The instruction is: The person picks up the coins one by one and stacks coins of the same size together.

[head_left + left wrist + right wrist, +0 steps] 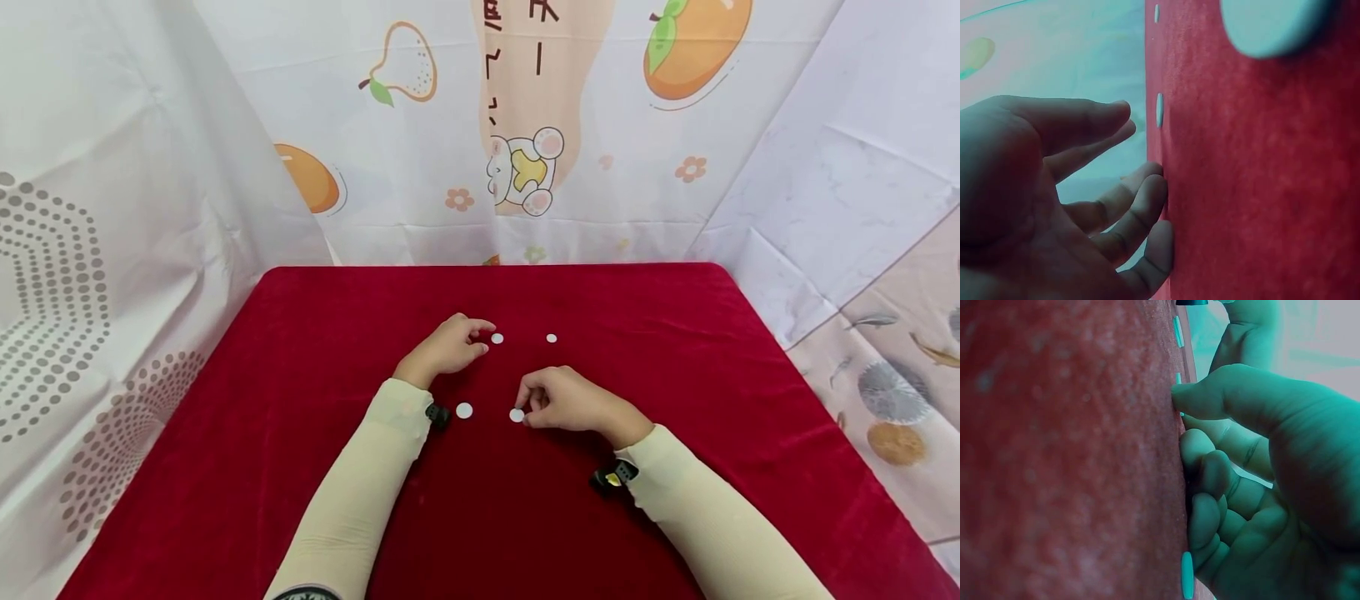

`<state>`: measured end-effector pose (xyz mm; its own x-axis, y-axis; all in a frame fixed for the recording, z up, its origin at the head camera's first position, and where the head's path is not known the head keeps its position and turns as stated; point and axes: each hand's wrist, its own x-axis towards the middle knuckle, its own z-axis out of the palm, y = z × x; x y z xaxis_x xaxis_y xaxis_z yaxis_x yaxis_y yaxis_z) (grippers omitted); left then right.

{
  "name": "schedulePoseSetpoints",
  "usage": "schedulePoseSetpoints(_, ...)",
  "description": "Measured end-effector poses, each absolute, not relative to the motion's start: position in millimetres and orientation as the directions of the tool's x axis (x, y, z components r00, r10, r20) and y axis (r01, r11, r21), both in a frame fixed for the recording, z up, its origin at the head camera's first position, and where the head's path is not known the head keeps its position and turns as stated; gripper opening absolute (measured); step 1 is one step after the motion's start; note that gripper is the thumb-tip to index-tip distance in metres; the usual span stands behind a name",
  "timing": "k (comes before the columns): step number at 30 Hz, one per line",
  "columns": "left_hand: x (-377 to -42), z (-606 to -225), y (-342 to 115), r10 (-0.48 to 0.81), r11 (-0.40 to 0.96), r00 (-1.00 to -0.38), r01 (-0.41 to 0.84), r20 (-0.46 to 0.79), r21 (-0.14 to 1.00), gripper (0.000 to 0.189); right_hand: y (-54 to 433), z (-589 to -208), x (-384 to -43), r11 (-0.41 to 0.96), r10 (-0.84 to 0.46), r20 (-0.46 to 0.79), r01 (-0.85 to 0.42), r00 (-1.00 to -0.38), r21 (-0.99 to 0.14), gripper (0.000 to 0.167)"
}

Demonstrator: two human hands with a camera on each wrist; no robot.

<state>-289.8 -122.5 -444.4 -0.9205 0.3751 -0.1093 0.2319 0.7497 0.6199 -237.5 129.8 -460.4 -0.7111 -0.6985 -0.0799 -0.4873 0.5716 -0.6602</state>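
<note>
Several flat white discs lie on a red cloth. My right hand point(570, 400) pinches the near right disc point(517, 415) by its edges between thumb and index finger; in the right wrist view the thumb point(1204, 400) covers part of it, and the other fingers curl against the cloth. Beside the far left disc point(497, 338), my left hand point(450, 344) holds nothing, thumb and index finger apart on the disc's left side. The left wrist view has that disc point(1159, 110) just past the loosely bent fingers. Between the forearms sits the near left disc point(464, 411).
The far right disc point(551, 338) lies beyond my right hand. Red velvet cloth point(315, 350) covers the table. Printed white curtains point(420, 167) hang behind and at both sides. Small black devices point(617, 476) are strapped at both wrists.
</note>
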Motion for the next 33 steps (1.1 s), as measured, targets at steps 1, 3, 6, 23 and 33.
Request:
schedulePoseSetpoints(1, -289.7, -445.7, -122.1, 0.373, 0.751, -0.921, 0.23, -0.111, 0.619, 0.045, 129.4, -460.5, -237.1, 0.571, -0.699, -0.081, -0.485, -0.711, -0.663, 0.014)
schedulePoseSetpoints(3, -289.3, -448.4, -120.9, 0.359, 0.763, -0.926, 0.219, -0.116, 0.609, 0.045, 128.7, -460.9, -236.7, 0.569, -0.7, -0.088, -0.48, -0.708, -0.667, 0.013)
schedulePoseSetpoints(6, -289.6, -452.1, -117.9, 0.324, 0.791, -0.939, 0.201, -0.117, 0.578, 0.044, 127.7, -461.1, -236.1, 0.564, -0.706, -0.093, -0.478, -0.702, -0.674, 0.013)
schedulePoseSetpoints(23, -305.3, -438.2, -94.4, 0.262, 0.878, -0.952, 0.168, -0.156, 0.449, 0.022, 130.0, -457.6, -237.4, 0.574, -0.697, -0.094, -0.473, -0.711, -0.668, 0.013)
schedulePoseSetpoints(33, -312.2, -433.5, -93.3, 0.214, 0.869, -0.959, 0.098, -0.189, 0.484, 0.013, 129.8, -457.8, -236.7, 0.572, -0.696, -0.101, -0.465, -0.711, -0.676, 0.014)
